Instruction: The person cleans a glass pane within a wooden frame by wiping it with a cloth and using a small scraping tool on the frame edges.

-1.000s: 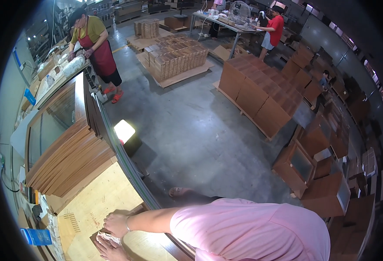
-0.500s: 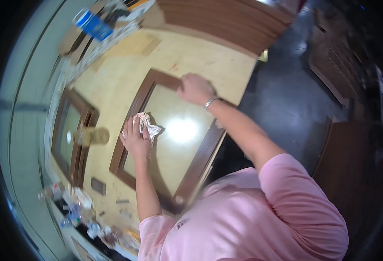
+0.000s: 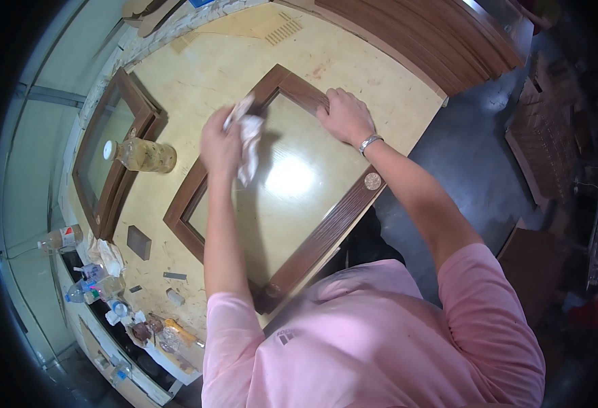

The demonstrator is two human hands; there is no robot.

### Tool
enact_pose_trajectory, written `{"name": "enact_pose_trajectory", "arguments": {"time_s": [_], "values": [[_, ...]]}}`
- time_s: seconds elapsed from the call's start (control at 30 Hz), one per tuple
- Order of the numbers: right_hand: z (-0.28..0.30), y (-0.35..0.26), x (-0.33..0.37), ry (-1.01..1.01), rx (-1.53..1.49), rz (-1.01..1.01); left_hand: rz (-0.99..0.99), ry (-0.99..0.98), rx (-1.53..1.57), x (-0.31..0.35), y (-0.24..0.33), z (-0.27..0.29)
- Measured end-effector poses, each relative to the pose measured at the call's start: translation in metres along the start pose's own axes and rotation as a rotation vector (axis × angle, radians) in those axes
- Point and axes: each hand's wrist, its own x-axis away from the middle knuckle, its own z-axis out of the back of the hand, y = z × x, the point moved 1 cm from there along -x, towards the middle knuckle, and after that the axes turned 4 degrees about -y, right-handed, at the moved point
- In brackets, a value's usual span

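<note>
A brown wooden-framed cabinet door with a glass panel [image 3: 312, 183] lies flat on the pale worktable. My left hand [image 3: 221, 143] is closed round a crumpled white cloth [image 3: 251, 139], over the door's left frame rail. The cloth hangs beside my fingers above the glass; whether it touches the frame is blurred. My right hand [image 3: 348, 117] rests on the far right part of the frame, fingers bent over the wood and holding it. A bright light reflection shows on the glass between my hands.
At the left lie stacked framed glass doors [image 3: 98, 163], with a yellowish plastic bottle [image 3: 146, 155] beside them. A dark block [image 3: 138, 243] sits nearer me. Bottles and small tools [image 3: 169, 340] crowd the near left edge. Brown wooden panels [image 3: 421, 41] are stacked at the back right.
My left hand has lifted the cloth and moved away from me along the left rail. My right hand stays on the frame. The whole view has shifted, and the blue container is nearly out of sight.
</note>
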Motion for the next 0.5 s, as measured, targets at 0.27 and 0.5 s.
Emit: {"name": "enact_pose_trajectory", "arguments": {"time_s": [0.27,0.5], "values": [[-0.009,0.012,-0.007,0.075,-0.192,-0.027,-0.619,-0.263,-0.116,0.07,0.072,-0.099],[-0.008,0.017,-0.008,0.061,-0.213,-0.094,-0.61,-0.828,0.572,0.198,0.094,-0.035]]}}
